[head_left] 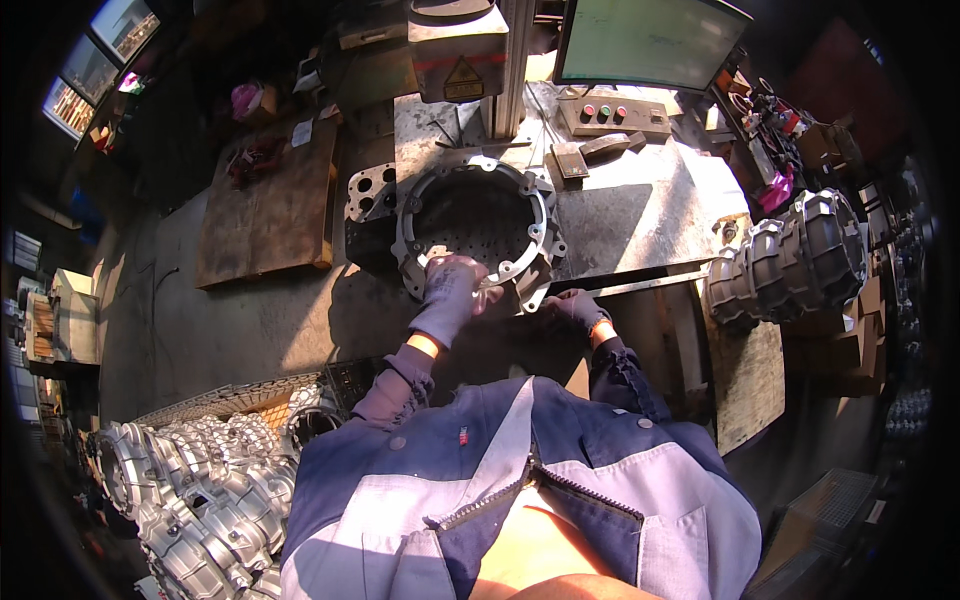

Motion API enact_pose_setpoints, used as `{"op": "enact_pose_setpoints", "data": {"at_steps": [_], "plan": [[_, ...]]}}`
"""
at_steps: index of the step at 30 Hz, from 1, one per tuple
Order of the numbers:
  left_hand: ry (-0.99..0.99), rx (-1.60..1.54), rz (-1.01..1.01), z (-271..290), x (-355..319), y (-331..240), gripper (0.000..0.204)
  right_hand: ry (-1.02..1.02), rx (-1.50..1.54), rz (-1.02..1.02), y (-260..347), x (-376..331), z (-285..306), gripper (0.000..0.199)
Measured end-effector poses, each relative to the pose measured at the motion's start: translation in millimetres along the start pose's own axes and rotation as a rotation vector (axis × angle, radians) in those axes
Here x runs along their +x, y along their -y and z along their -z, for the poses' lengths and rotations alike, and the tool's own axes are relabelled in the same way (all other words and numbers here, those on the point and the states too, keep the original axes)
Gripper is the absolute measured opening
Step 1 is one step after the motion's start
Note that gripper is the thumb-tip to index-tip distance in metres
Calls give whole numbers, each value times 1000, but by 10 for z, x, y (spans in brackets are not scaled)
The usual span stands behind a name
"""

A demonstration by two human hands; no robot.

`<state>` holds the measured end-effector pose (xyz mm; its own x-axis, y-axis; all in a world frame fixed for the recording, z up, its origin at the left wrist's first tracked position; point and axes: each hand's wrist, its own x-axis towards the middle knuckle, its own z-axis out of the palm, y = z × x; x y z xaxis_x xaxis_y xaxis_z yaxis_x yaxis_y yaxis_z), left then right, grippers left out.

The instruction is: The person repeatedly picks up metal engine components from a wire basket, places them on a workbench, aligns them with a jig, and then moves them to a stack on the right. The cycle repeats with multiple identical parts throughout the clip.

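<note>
A large ring-shaped cast metal housing (543, 232) with bolt lugs around its flange rests at the work station, open side up. My left hand (455, 288), in a grey glove, is closed over its near rim, with fingers reaching inside the ring. At the near right, my gloved right hand (577, 307) has its fingers curled against a lower lug of the same housing; its fingertips are partly hidden. Beneath the ring, a dark plate with small holes shows through. A grey boxy machine head (458, 55) with a yellow warning label hangs beyond the housing.
A control box (612, 115) with coloured buttons sits behind, below a monitor (650, 45). Finished-looking housings (785, 258) stand at the right. More castings (215, 500) fill a wire crate at the lower left. A brown board (270, 205) lies left of the station.
</note>
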<state>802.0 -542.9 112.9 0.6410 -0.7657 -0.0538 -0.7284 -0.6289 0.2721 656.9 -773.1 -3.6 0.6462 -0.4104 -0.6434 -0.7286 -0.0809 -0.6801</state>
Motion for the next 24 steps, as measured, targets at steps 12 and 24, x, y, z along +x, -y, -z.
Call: {"op": "enact_pose_setpoints", "data": {"at_steps": [12, 24], "plan": [[113, -30, 81, 13, 32, -84, 11, -643, -1317, 166, 1040, 1548, 810, 52], [63, -215, 76, -198, 18, 53, 16, -451, -1130, 127, 1107, 1690, 814, 61]]}}
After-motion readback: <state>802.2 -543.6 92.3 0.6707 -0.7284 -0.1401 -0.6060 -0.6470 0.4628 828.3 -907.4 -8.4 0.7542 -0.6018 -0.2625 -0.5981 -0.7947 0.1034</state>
